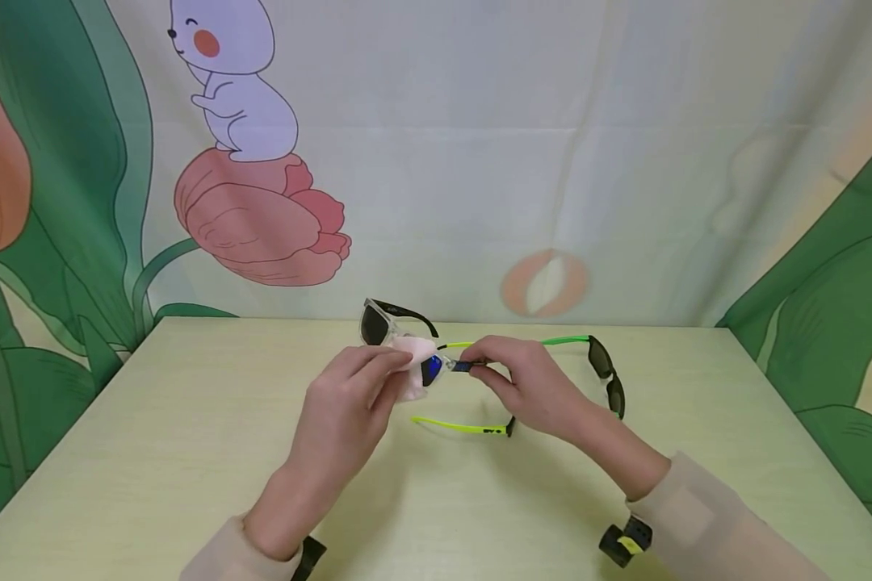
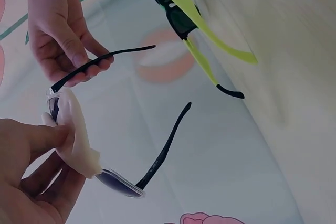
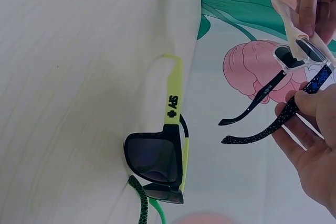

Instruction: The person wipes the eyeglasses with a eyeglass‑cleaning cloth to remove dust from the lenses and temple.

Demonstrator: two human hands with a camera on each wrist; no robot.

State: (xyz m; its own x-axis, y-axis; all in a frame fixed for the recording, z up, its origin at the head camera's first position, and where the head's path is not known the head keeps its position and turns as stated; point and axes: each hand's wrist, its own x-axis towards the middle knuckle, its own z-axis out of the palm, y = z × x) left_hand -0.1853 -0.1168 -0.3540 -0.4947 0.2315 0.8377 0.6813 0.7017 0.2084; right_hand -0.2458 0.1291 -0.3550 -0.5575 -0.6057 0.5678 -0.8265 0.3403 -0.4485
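A pair of sunglasses [image 1: 431, 370] with a clear frame, dark lenses and black temples is held above the table. My right hand [image 1: 534, 383] pinches one temple [image 3: 286, 116], which is speckled with blue near the hinge. With thumb and fingers, my left hand [image 1: 349, 403] grips a pale pink cloth [image 2: 76, 135] folded over the front of the frame. The cloth hides part of the lenses and the bridge. Both temples are unfolded, and the far lens [image 1: 375, 324] shows beyond the cloth.
Beneath the hands, yellow-armed sunglasses [image 3: 152, 156] with SPY lettering stand on the light wooden table [image 1: 189, 452]. To their right are green-armed sunglasses [image 1: 606, 375] with dark lenses. A printed curtain [image 1: 436, 161] hangs behind the table's back edge.
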